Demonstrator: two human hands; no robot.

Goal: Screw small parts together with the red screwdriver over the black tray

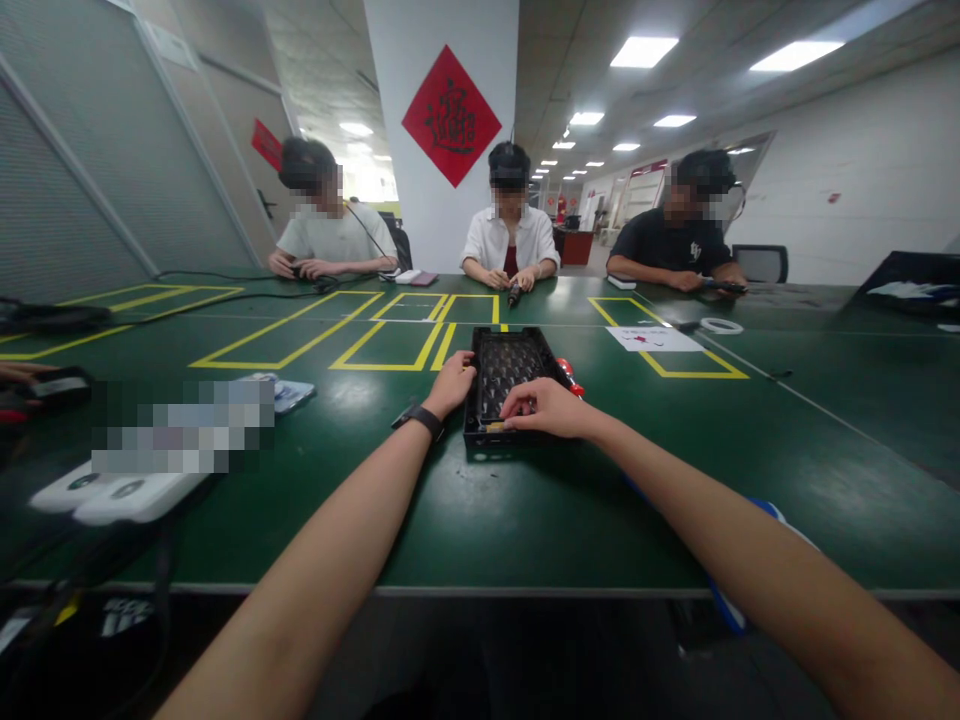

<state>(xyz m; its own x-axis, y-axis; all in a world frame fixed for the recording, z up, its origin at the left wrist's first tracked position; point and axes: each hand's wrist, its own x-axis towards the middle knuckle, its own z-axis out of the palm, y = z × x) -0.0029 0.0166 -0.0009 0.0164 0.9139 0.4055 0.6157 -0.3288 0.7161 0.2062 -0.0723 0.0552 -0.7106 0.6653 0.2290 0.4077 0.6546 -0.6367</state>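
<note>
A black rectangular case (517, 350) with rows of small dark slots inside lies on the green table ahead of me. My left hand (454, 385) holds the case by its left wall, with the fingers curled at the rim. Above the near right part of the case is my right hand (551, 408), its fingers bent and pinched together at the near end. What those fingers hold is hidden or too small to name. A small yellowish piece (493, 427) shows at the near rim beside the right fingertips. Partly behind the case's right side sits a shiny red object (568, 375).
Yellow tape outlines mark the green table (360, 480). A white power strip (150, 480) lies to the left, and a white sheet (654, 339) lies to the right with a white ring (721, 326) beyond it. Several people sit around the far side.
</note>
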